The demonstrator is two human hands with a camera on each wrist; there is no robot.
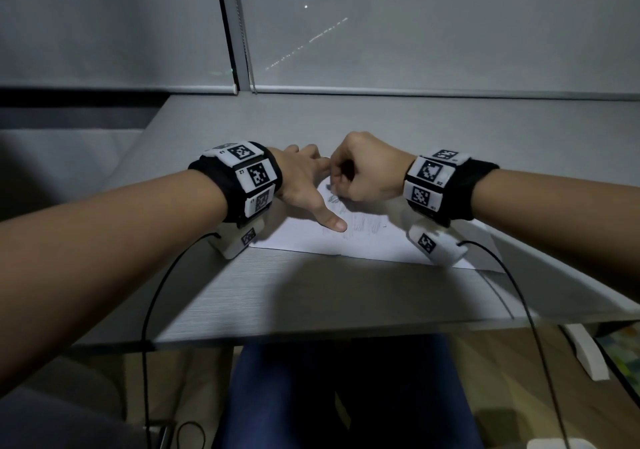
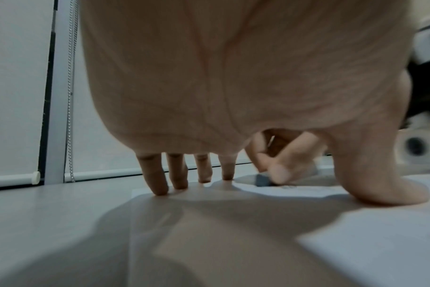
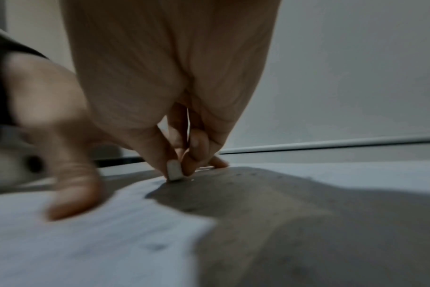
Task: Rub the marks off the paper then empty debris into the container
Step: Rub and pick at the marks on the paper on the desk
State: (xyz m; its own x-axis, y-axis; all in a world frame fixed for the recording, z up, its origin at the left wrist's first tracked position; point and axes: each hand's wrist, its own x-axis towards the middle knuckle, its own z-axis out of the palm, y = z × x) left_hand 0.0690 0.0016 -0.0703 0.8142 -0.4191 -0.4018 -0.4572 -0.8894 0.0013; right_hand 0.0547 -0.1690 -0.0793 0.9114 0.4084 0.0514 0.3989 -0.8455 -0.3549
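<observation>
On paper [image 1: 363,237], pinched eraser [image 3: 174,170]

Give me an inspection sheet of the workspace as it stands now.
Surface: grey desk, paper flat on it.
Job's things: pencil marks remain; eraser on the paper; container not seen.
Clutter: nothing seen.
Grips: left hand spread, fingertips pressing the paper; right hand pinches the eraser.
Cables: black cables hang from both wrists over the desk edge.
Surroundings: lowered blinds behind.
</observation>
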